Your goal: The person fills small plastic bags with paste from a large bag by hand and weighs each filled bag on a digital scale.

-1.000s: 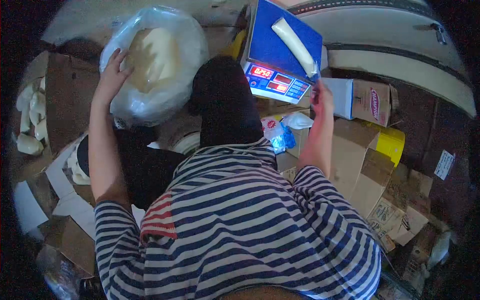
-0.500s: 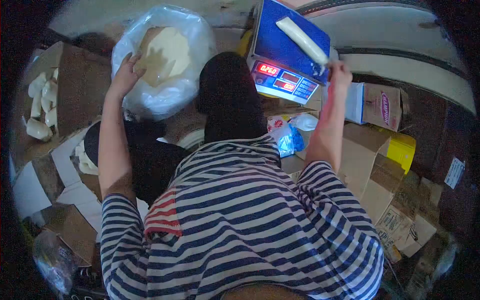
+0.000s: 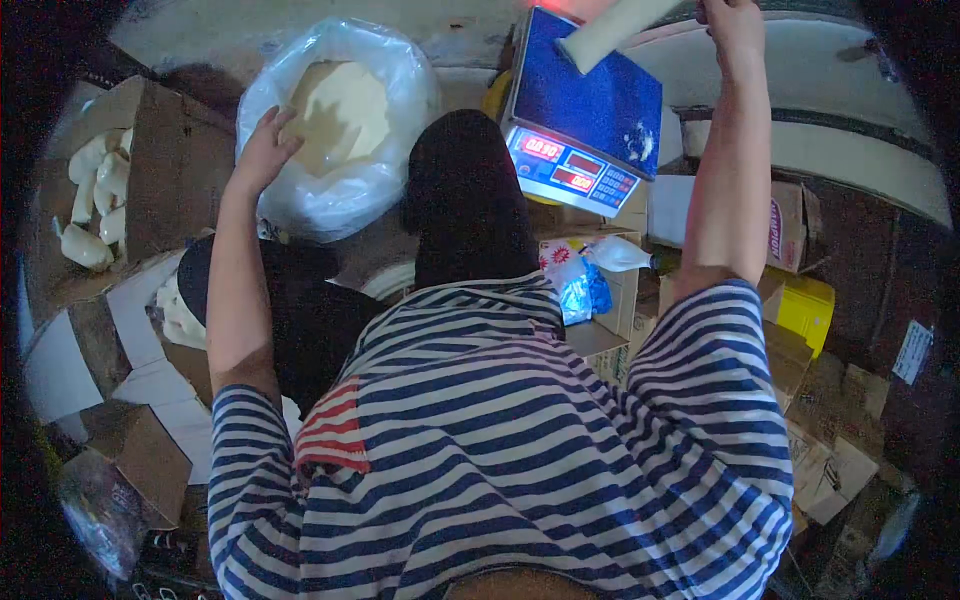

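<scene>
In the head view, my right hand (image 3: pixel 738 35) is closed on the end of a long, narrow plastic bag filled with pale powder (image 3: pixel 612 32). The bag is tilted, its lower end over the back of a blue digital scale (image 3: pixel 590 110). White powder lies spilled on the scale's platform near the right corner, and its red display is lit. My left hand (image 3: pixel 263 150), fingers apart and holding nothing, is at the left rim of a large clear plastic sack (image 3: pixel 405 125). Pale powder (image 3: pixel 350 115) fills the sack, with a hand-shaped shadow across it.
A cardboard box (image 3: pixel 165 150) with several filled bags (image 3: pixel 100 185) stands at left. More filled bags show in a lower box. To the right are a Champion carton (image 3: pixel 788 230), a yellow bucket (image 3: pixel 805 310) and a small box with blue plastic (image 3: pixel 585 298).
My right hand has moved up, raising the filled bag off the scale's platform and tilting it. The display reading has changed. My left hand stays by the sack.
</scene>
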Demonstrator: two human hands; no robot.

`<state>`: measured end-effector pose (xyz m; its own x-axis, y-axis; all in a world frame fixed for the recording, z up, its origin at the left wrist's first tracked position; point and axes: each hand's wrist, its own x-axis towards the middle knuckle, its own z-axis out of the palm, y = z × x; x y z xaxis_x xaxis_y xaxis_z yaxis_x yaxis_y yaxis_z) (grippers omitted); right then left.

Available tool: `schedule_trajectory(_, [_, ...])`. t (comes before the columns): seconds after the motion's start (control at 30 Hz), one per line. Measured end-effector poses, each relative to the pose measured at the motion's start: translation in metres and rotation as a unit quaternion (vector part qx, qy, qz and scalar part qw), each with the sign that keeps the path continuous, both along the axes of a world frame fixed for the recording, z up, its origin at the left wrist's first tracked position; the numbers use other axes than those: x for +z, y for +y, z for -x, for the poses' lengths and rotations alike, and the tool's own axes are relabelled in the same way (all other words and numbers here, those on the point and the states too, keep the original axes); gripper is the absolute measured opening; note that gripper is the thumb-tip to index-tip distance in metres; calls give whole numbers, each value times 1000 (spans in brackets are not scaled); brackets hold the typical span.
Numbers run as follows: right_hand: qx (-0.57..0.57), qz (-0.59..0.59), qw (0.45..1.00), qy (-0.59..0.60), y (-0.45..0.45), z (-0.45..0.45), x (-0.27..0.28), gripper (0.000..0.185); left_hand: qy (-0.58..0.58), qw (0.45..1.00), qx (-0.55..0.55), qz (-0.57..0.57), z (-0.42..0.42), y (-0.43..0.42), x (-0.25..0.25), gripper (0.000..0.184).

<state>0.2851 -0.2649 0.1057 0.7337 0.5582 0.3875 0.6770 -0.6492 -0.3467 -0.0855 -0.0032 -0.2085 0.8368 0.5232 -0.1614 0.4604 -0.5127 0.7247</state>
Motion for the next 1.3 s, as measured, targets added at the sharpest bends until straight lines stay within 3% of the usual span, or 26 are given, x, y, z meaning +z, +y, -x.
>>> schedule_trajectory(0.2, [-16,4,1000,1,5,-28,-9,26,29,999,4,-19,-6,3,-6,49])
schedule_trajectory(0.27, [-50,-43,990,127,0,-18,-11,22,33,998,-4,-45,-7,2,-8,49])
schedule_trajectory(0.4, [19,-107,987,121,-60,-88,-77,22,24,999,-4,-24,-8,3,-5,52])
schedule_trajectory(0.5, [-11,-42,999,8,-89,-86,-103,20,31,999,-12,-29,-10,-2,3,50])
schedule_trajectory(0.57, [-43,-234,948,210,-112,-54,-110,16,31,999,-19,-41,-12,-1,-4,48])
schedule_trajectory(0.67, [-43,-278,922,266,-148,-40,-136,14,21,998,-30,-46,-13,0,-16,48])
schedule_trajectory(0.77, [-67,-261,917,294,-177,-32,-172,13,-10,999,-49,-3,-15,1,-23,44])
schedule_trajectory(1.03, [-116,-270,899,325,-193,8,-217,15,88,989,-114,-19,-35,4,-78,38])
schedule_trajectory(1.1, [-138,-259,905,309,-194,12,-221,15,154,973,-122,-124,-48,1,-90,34])
schedule_trajectory(1.13, [-143,-251,904,315,-195,16,-219,14,155,972,-124,-124,-50,-2,-98,34])
schedule_trajectory(1.2, [-160,-241,905,311,-201,16,-220,13,196,976,-50,-80,-64,-18,-114,30])
schedule_trajectory(1.3, [-147,-179,929,288,-220,16,-215,17,191,975,-36,-104,-76,-37,-123,30])
